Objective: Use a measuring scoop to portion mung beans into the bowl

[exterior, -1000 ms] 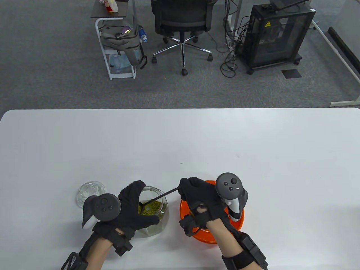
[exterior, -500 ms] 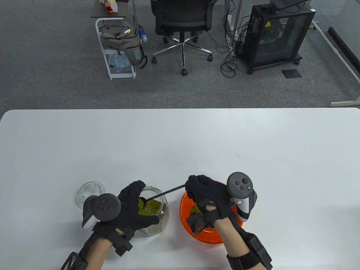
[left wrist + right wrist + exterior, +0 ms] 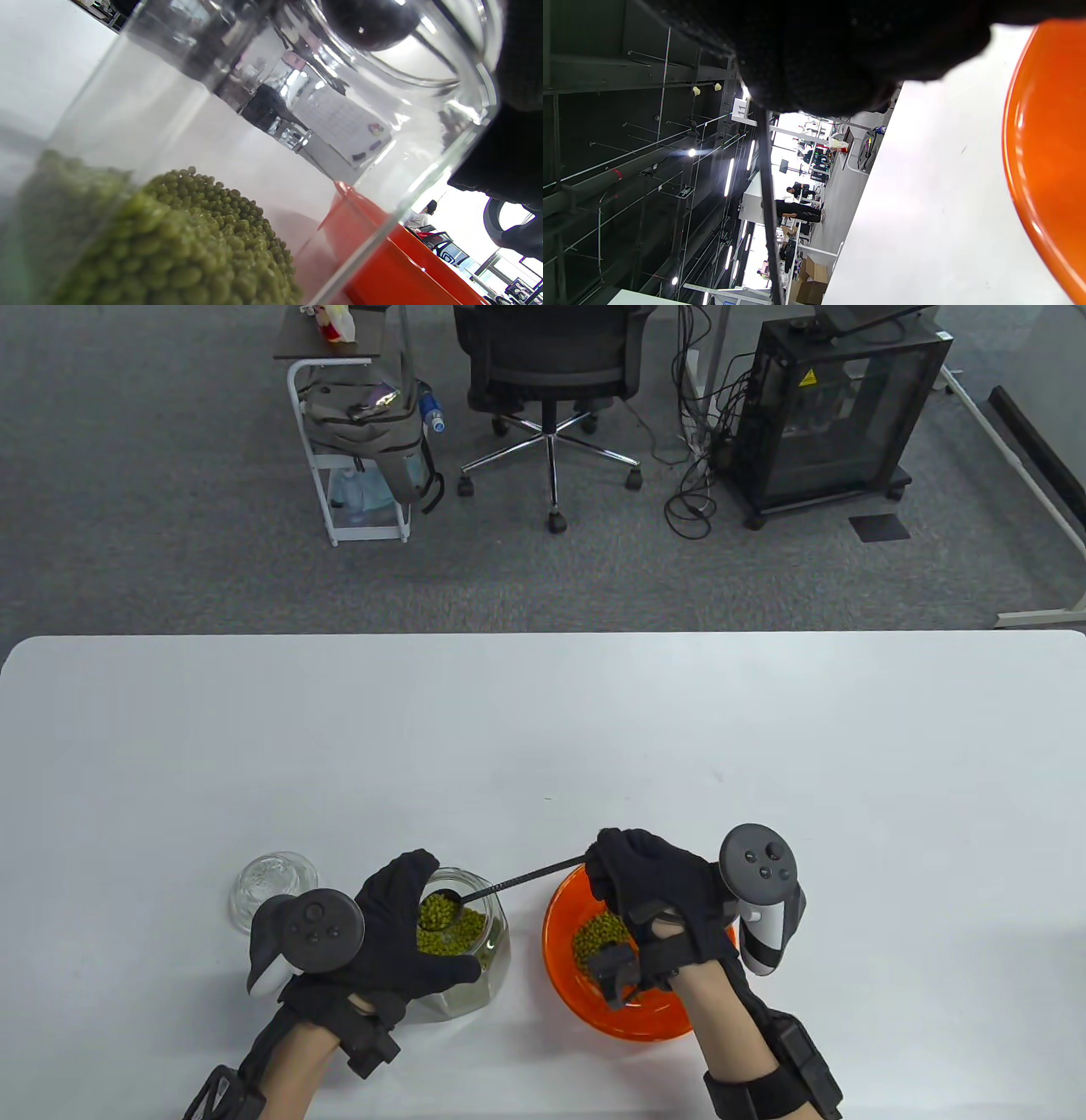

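Scoop (image 3: 441, 909) of beans sits over jar (image 3: 475, 976), between hands.

"11" on hanging sign (image 3: 741, 109)

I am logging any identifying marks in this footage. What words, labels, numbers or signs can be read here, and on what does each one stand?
"11": on a small white hanging sign by the ceiling, seen sideways in the right wrist view.
Yellow warning triangle, no words: on the black cabinet beyond the table.
Bottle label on the cart: too small to read.
Jar, orange bowl, scoop: no text visible.
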Demonstrator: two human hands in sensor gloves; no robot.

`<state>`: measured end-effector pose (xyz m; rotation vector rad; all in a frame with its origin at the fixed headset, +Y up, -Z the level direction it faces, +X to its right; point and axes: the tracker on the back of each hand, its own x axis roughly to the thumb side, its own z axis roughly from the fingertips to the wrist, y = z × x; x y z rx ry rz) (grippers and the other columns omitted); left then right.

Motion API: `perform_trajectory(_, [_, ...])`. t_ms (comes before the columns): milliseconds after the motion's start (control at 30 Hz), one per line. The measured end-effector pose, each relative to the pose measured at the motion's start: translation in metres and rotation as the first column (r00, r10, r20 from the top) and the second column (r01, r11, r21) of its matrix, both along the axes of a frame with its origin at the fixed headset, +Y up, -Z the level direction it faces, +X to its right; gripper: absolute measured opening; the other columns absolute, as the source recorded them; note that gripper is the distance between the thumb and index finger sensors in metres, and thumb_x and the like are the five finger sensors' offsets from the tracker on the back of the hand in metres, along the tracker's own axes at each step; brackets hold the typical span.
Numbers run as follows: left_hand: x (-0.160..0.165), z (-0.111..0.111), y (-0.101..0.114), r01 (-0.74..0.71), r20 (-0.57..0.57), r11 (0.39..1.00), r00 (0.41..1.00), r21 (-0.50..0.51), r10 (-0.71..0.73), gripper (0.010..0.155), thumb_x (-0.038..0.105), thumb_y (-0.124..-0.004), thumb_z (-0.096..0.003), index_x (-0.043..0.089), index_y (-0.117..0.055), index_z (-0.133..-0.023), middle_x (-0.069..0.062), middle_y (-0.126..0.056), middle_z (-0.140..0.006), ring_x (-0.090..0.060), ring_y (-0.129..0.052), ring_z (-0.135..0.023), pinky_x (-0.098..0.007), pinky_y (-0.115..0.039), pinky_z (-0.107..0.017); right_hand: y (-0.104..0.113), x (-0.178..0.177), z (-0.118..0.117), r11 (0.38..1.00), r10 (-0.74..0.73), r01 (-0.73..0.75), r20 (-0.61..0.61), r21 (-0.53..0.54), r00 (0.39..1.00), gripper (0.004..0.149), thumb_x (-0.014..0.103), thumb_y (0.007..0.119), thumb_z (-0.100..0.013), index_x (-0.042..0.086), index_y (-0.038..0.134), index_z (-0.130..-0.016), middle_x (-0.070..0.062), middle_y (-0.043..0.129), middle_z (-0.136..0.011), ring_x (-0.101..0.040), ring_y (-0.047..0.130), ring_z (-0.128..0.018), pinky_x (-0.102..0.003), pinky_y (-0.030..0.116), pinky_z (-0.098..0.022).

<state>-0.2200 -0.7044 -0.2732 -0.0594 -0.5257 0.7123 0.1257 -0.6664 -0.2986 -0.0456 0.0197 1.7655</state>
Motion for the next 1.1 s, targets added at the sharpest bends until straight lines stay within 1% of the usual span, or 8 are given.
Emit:
perform_trajectory(367, [0.000,0.000,0.000,0.000,0.000,1.000,1.000,0.000,0.000,0.127,0.084,-0.090,-0.0379,0.000,-0.029,-0.110,-0.031,-0.038,-0.114,-0.060,-0.053,-0.102,-0.071,-0.054,-0.072,0.002,0.015,0.001,0.999,-0.052,0.052,0.005,-0.012,0.999,0.043,0.043,0.078,-0.049,0.006,0.097,-0.060,-0.014,0.102,-0.046,-0.025,0.097,-0.027,-0.040,0.085,-0.022])
perform_trajectory(600, [0.000,0.000,0.000,0.001,0.000,1.000,1.000,0.001,-0.001,0.127,0.084,-0.090,-0.0379,0.000,-0.029,-0.110,-0.031,-0.038,-0.114,-0.060,-0.053,-0.102,-0.071,-0.054,-0.072,0.003,0.032,0.005,0.996,-0.093,0.093,0.017,-0.009,0.996,0.043,0.043,0.078,-0.049,0.006,0.097,-0.060,-0.014,0.102,-0.046,-0.025,0.097,-0.027,-0.040,0.085,-0.022])
perform_trajectory(833, [0.000,0.000,0.000,0.002,0.001,1.000,1.000,0.001,-0.002,0.127,0.085,-0.090,-0.0379,0.000,-0.029,-0.110,-0.031,-0.038,-0.114,-0.060,-0.053,-0.102,-0.071,-0.054,-0.072,0.000,0.064,0.008,0.989,-0.144,0.145,0.050,-0.019,0.988,0.043,0.043,0.078,-0.049,0.005,0.097,-0.060,-0.014,0.102,-0.045,-0.025,0.097,-0.027,-0.040,0.085,-0.022])
perform_trajectory(1100, [0.000,0.000,0.000,0.001,0.001,1.000,1.000,0.001,-0.001,0.127,0.084,-0.090,-0.0380,0.000,-0.029,-0.110,-0.031,-0.038,-0.114,-0.060,-0.053,-0.102,-0.071,-0.054,-0.072,0.003,0.107,0.015,0.988,-0.150,0.152,0.088,-0.007,0.985,0.043,0.043,0.078,-0.049,0.006,0.097,-0.060,-0.014,0.102,-0.046,-0.025,0.097,-0.027,-0.040,0.085,-0.022])
